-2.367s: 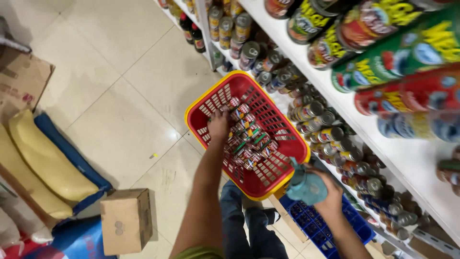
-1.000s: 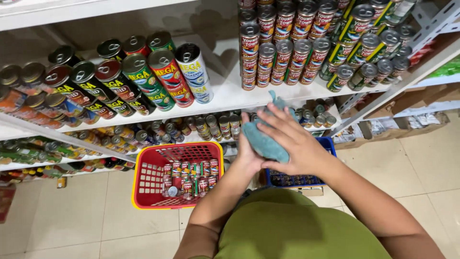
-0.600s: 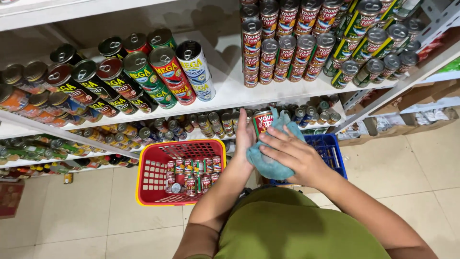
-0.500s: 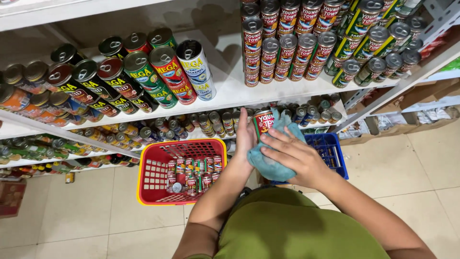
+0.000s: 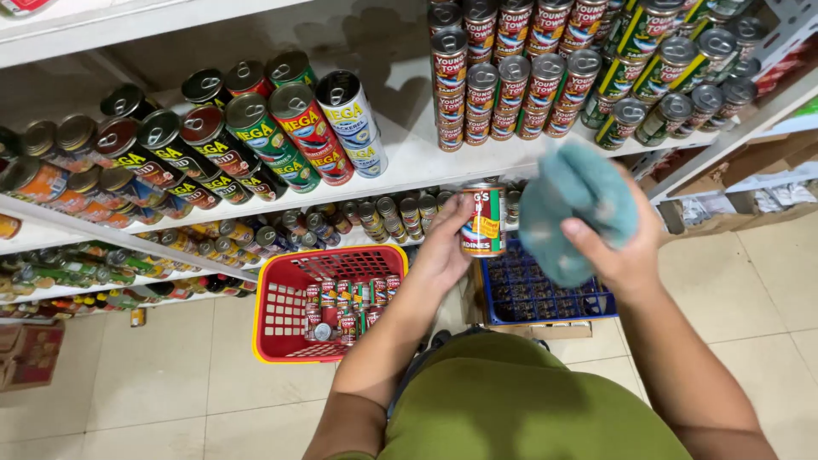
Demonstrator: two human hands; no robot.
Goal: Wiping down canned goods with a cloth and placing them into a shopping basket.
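Head view shows the left hand (image 5: 443,251) wrapped around an upright tin can (image 5: 483,221), its grip hiding the can's left side; just right, the right hand (image 5: 618,247) clutches a teal cloth (image 5: 573,204), blurred, above a red basket (image 5: 281,315).

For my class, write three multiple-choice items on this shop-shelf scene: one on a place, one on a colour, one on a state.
1. Where is the red basket?
A. on the floor below the shelves
B. on the top shelf
C. in the right hand

2. What colour is the cloth?
A. yellow
B. teal
C. white

3. How is the can held in the left hand?
A. lying flat
B. upside down in the basket
C. upright

Key:
1 A, it stands on the tiled floor with small cans inside.
2 B, the cloth bunched in the right hand is teal.
3 C, its lid faces up beside the cloth.
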